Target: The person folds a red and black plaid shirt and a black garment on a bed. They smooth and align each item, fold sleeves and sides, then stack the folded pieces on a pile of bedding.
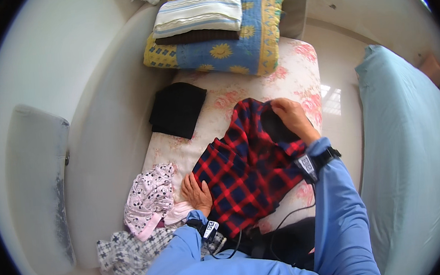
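Note:
A red and dark-blue plaid shirt (pixel 246 164) lies spread on the bed in front of me, with a black inner part showing near its collar. My right hand (pixel 288 114) is at that collar end, its fingers curled over the edge of the cloth. At the opposite side of the shirt, my left hand (pixel 198 194) lies flat on the bed and the shirt's edge, fingers apart. Left of it sit a crumpled pink-and-white patterned garment (pixel 149 196) and a black-and-white patterned garment (pixel 128 255). A folded black garment (pixel 178 109) rests farther up the bed.
The bed's floral sheet (pixel 221 93) runs beneath everything. At its far end lies a folded blue-and-yellow quilt (pixel 220 53), topped by a folded white striped cloth (pixel 199 14) and a dark brown one. A light-blue covered piece (pixel 406 147) stands to the right. Thin cables hang from both wrist bands.

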`<move>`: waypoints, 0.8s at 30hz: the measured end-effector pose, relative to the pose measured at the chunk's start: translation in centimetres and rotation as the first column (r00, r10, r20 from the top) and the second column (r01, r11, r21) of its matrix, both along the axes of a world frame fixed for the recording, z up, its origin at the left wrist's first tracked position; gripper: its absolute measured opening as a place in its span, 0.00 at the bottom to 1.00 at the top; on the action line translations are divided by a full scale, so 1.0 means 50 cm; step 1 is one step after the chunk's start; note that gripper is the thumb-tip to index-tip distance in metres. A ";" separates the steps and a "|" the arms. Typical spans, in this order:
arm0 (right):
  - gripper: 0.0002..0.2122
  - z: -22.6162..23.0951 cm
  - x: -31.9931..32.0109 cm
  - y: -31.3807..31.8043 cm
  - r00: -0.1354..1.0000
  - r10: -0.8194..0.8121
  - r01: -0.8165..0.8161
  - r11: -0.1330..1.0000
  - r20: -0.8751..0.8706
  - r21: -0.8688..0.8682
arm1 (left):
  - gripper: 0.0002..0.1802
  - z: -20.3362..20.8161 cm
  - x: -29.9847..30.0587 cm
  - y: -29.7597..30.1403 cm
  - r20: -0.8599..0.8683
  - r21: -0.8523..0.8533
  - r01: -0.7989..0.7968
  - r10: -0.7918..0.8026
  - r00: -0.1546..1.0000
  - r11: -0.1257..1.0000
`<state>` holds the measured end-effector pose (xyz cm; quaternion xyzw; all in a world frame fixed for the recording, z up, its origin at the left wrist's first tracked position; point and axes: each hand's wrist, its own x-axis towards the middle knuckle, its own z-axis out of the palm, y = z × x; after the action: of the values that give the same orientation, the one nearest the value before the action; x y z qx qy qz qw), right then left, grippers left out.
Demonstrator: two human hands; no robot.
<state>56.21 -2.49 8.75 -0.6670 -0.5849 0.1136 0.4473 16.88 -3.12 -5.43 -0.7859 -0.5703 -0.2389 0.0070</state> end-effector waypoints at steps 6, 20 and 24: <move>0.16 -0.092 0.024 0.233 0.960 0.228 -0.201 0.965 0.164 -0.168 | 0.31 -0.042 0.003 0.004 0.038 0.051 -0.003 0.001 0.999 0.999; 0.09 -0.110 0.143 0.197 0.958 0.284 -0.249 0.766 -0.035 -0.593 | 0.33 -0.055 -0.004 0.017 0.087 0.012 -0.028 0.027 0.996 1.000; 0.09 -0.140 0.159 0.202 0.902 0.430 -0.351 0.771 0.029 -0.531 | 0.32 -0.050 -0.010 0.014 0.098 0.051 -0.035 0.030 0.995 0.998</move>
<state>64.15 7.60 1.75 -0.6316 -0.6906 0.3059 0.1748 16.37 -2.42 -7.91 -0.7635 -0.5763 -0.2914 0.0039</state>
